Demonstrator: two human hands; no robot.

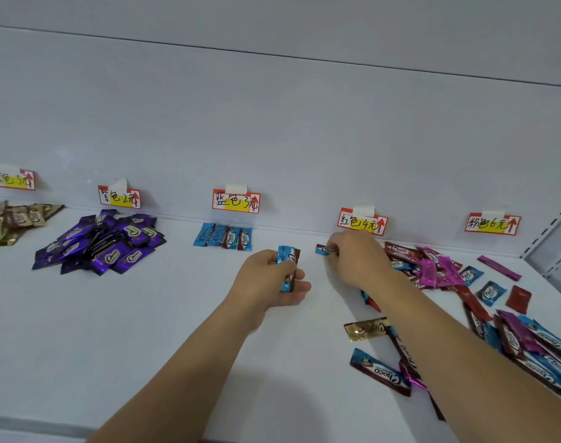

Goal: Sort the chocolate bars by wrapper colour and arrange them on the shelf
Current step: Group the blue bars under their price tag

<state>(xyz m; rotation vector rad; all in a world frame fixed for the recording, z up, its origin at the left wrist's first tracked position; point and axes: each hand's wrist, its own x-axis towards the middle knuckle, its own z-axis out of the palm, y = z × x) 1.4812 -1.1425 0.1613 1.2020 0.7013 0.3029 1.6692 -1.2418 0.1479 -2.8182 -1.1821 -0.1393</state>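
My left hand (269,279) grips a small bunch of blue-wrapped chocolate bars (288,266) upright above the white shelf (144,330). My right hand (357,257) pinches another blue bar (324,250) by its end, just left of the mixed pile (432,266). A short row of blue bars (223,236) stands against the back wall under the blue price tag (236,201). Purple bars (103,243) lie heaped under their tag, and gold-brown bars (13,219) lie at the far left.
Unsorted red, pink, blue and gold bars spread over the shelf's right side, down to the front right corner (535,346). A red tag (362,222) and a pink tag (492,223) hang on the back wall. A shelf upright (550,231) closes the right end.
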